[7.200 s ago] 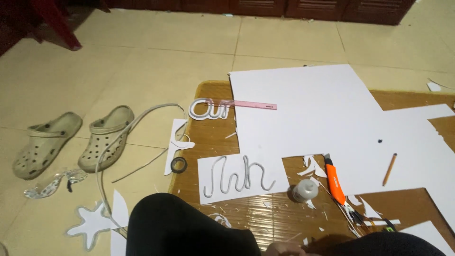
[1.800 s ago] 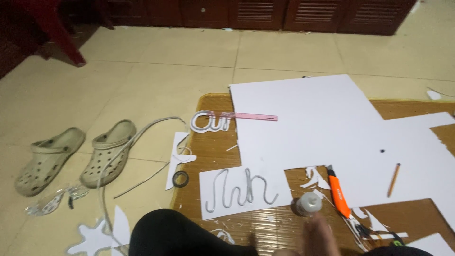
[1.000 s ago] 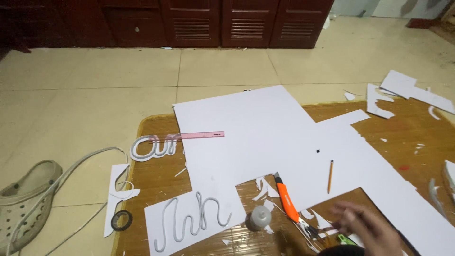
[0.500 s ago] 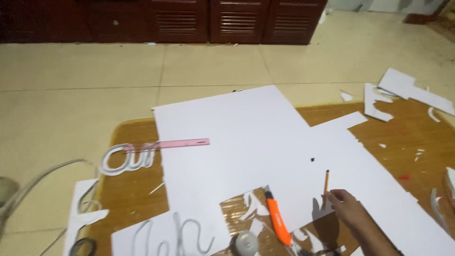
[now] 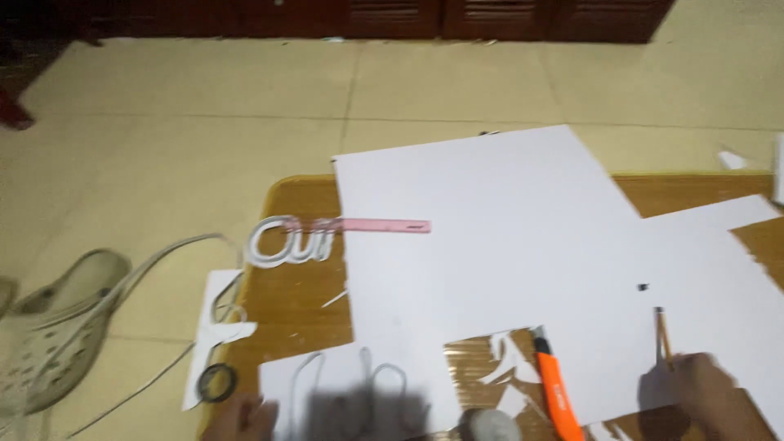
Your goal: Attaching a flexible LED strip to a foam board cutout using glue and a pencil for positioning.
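While blurred, right fingers (image 5: 682, 371) touching pencil (image 5: 661, 333)

Whole frame motion-blurred: left hand (image 5: 245, 415) and right hand (image 5: 709, 394) both cut off by bottom edge, grip on pencil (image 5: 662, 335) unclear, lettering on small white sheet (image 5: 359, 392) smeared, grey round thing (image 5: 488, 425) and orange knife (image 5: 558, 392) cropped below, shoe (image 5: 57, 335) cropped left.

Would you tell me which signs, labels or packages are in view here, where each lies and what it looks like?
Cursive sign piece: on the wooden mat's left part, white looped tubing.
Second cursive piece: on a white card near the bottom edge, pale and blurred.
No packages or screens show.
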